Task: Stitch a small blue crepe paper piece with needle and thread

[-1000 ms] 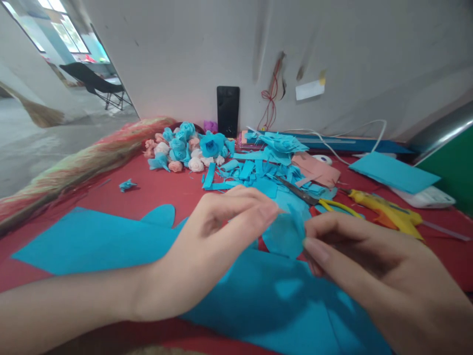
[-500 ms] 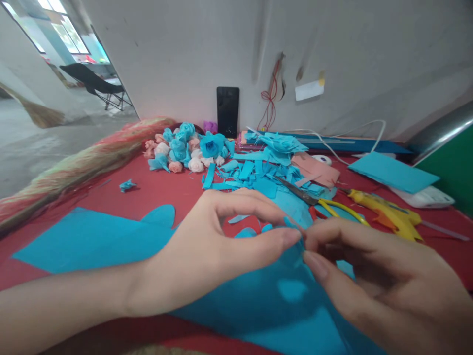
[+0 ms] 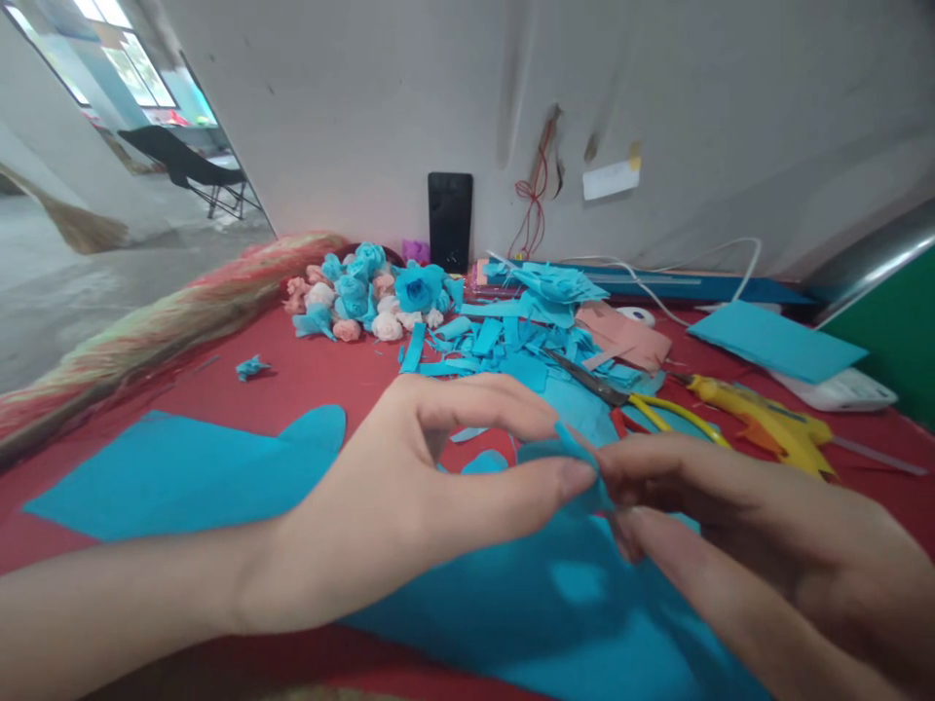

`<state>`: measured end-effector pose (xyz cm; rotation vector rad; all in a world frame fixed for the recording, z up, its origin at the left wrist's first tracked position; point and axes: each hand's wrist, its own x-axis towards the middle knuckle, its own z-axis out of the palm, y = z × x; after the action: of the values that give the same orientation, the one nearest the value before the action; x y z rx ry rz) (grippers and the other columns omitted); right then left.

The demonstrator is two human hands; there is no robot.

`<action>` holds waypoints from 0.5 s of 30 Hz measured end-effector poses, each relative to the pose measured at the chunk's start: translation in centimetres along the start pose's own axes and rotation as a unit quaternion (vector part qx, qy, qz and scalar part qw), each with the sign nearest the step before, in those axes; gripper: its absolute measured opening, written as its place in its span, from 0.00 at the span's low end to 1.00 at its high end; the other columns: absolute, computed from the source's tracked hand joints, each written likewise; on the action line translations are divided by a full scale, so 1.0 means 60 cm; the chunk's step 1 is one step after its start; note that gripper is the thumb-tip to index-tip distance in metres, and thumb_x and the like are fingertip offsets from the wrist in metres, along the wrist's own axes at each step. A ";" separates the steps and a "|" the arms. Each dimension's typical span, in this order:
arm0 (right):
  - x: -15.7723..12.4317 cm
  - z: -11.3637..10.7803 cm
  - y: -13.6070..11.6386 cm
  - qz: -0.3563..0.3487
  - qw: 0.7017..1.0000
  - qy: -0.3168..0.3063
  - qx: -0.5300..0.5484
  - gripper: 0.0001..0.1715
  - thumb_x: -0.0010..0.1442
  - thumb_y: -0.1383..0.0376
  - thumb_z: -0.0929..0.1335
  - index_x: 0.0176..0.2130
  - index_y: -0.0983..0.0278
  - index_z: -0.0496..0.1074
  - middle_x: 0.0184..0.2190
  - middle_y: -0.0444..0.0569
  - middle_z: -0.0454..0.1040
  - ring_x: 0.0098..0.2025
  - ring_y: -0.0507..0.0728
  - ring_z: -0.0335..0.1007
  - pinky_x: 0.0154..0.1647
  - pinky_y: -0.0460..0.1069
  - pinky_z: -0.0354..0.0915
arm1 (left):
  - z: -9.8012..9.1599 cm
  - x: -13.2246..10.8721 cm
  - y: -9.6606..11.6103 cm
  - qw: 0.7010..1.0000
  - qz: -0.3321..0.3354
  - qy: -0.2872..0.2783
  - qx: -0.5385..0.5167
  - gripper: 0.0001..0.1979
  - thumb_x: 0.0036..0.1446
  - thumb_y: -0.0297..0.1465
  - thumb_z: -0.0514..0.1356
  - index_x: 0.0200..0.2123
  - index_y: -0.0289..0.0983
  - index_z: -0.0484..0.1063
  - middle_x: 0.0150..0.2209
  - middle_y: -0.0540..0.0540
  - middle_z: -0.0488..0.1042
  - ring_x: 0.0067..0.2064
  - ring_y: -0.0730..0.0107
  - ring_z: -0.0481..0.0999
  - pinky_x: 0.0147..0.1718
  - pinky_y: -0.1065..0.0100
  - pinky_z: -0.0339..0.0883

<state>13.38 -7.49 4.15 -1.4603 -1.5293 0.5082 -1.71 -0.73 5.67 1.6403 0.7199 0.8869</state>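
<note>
Pinching one blue paper petal [image 3: 566,456] between two hands.

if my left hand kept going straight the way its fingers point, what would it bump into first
The left hand points rightward, so it would most likely meet the right hand first; both already pinch the same small blue paper piece.

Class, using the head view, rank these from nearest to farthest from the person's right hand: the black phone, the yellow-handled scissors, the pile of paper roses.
1. yellow-handled scissors: just beyond the right hand, on the red table.
2. pile of paper roses: far left, behind the scraps.
3. black phone: farthest, upright against the wall.
</note>
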 end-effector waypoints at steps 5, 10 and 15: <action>-0.002 0.000 -0.005 0.003 1.000 0.001 0.002 0.07 0.53 0.61 0.62 0.34 0.48 0.66 0.27 0.36 0.69 0.28 0.49 0.66 0.23 0.42 0.61 | 0.001 0.000 -0.003 1.000 0.003 0.011 0.018 0.03 0.45 0.29 0.61 0.22 0.38 0.72 0.25 0.54 0.70 0.31 0.74 0.68 0.32 0.72 0.64; 0.009 -0.007 -0.018 -0.047 0.998 0.038 0.027 0.09 0.55 0.70 0.62 0.32 0.57 0.68 0.30 0.38 0.67 0.29 0.48 0.60 0.30 0.39 0.59 | 0.004 0.002 -0.003 0.999 -0.011 0.039 0.017 0.04 0.44 0.30 0.62 0.20 0.38 0.71 0.22 0.54 0.68 0.28 0.76 0.67 0.26 0.75 0.62; 0.012 -0.017 -0.027 -0.064 0.996 0.001 0.057 0.10 0.55 0.73 0.62 0.26 0.62 0.68 0.27 0.41 0.67 0.29 0.47 0.61 0.28 0.37 0.58 | 0.005 0.004 -0.004 0.999 -0.013 0.050 0.002 0.03 0.43 0.28 0.62 0.20 0.38 0.71 0.22 0.54 0.69 0.28 0.77 0.67 0.24 0.77 0.62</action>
<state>13.41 -7.48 6.18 -1.2663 -1.5558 0.5084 -1.34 -0.60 5.43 1.5961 0.8111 0.9550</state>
